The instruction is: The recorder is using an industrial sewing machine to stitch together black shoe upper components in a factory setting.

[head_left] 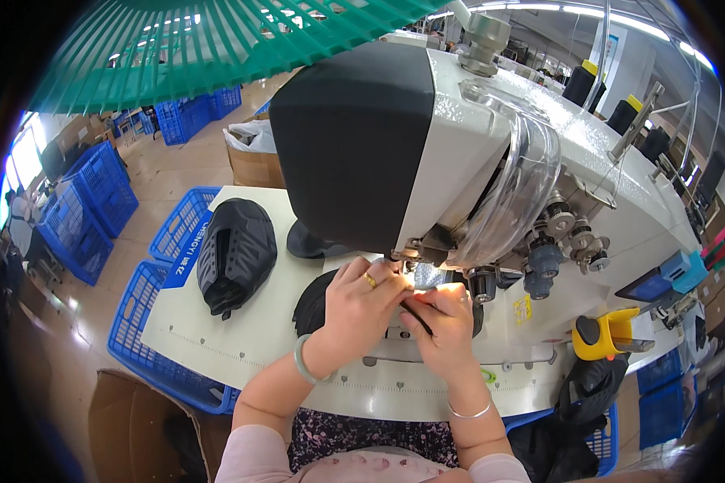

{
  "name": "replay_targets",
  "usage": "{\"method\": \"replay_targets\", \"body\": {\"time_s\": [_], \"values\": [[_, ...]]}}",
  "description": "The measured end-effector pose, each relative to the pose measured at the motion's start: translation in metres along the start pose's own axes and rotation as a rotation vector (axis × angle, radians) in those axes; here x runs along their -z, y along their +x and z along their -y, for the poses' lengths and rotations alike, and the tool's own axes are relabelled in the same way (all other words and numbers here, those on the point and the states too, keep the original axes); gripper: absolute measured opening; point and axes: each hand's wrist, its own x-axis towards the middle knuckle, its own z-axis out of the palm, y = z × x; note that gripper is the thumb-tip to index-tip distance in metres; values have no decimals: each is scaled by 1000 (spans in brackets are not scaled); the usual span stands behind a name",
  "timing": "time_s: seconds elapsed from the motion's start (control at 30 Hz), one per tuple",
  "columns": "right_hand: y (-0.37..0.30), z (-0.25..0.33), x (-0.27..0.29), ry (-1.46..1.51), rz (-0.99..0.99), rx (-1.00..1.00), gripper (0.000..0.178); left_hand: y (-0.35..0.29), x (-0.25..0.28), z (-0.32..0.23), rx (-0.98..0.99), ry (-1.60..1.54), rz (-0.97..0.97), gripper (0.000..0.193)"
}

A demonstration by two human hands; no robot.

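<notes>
Under the needle area of a white and black sewing machine, both hands work close together in the bright lamp light. My left hand is closed, its fingertips pressed on a black shoe upper right by the needle. Beside it, my right hand pinches a narrow dark edge, which looks like part of the same upper. My fingers hide most of the piece and the stitching point. Another black shoe upper lies on the left of the white table, away from my hands.
Part of a further black piece shows behind the machine head. Blue crates and a cardboard box stand at the left. A yellow holder and black uppers are at the right. A green slatted cover hangs above.
</notes>
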Motion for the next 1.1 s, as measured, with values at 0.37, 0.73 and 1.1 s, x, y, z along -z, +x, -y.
{"method": "replay_targets", "body": {"time_s": [0.37, 0.73, 1.1], "values": [[-5, 3, 13, -150, 100, 46, 25, -7, 18, 10, -193, 90, 188, 24], [-10, -6, 6, -151, 51, 42, 33, -4, 20, 11, -219, 132, 244, 30], [-5, 0, -4, -106, -42, 51, 33, 0, 17, 6, -99, 5, 123, 17]]}}
